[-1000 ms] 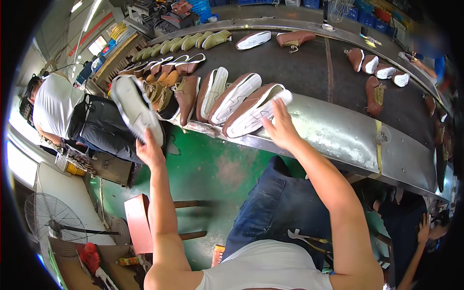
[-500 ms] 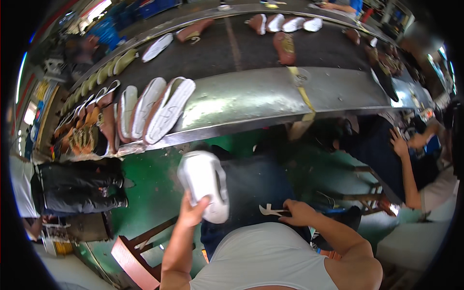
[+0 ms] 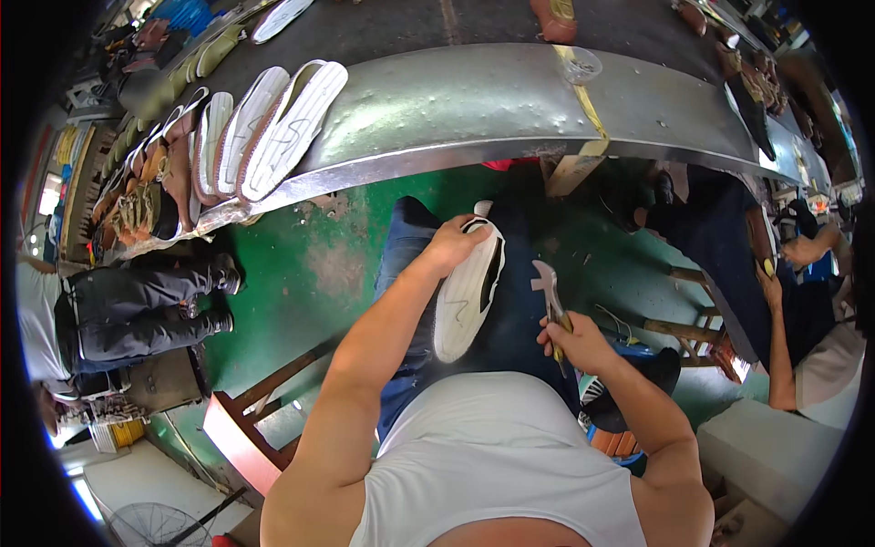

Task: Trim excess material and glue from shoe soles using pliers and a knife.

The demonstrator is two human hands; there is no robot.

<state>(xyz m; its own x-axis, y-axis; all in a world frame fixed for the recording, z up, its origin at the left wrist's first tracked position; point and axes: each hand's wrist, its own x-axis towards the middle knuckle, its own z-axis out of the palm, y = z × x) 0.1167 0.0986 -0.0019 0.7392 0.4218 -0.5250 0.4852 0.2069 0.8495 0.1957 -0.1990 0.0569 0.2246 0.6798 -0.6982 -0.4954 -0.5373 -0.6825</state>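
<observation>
Over my lap, my left hand [image 3: 456,244] is closed on the far end of a shoe [image 3: 463,308]. The shoe's long white underside faces up and bears a thin wavy line; a dark gap runs along its right edge. My right hand [image 3: 580,343], to the right of the shoe, grips pincers [image 3: 550,288] with a metal head and a yellowish handle. Their hooked head points away from me, apart from the shoe. Fingers partly hide the handle.
A metal-edged bench [image 3: 456,100] runs across ahead. White-bottomed shoes [image 3: 292,128] lean at its left, with brown shoes [image 3: 150,205] beside them. A wooden stool [image 3: 241,438] stands left. Another person's hand [image 3: 770,284] is at right; a person's dark-trousered legs [image 3: 150,314] are at left.
My left hand has moved farther forward and right, now holding the shoe by its far end over my lap. The pincers have risen and turned to point forward. The view has tilted down.
</observation>
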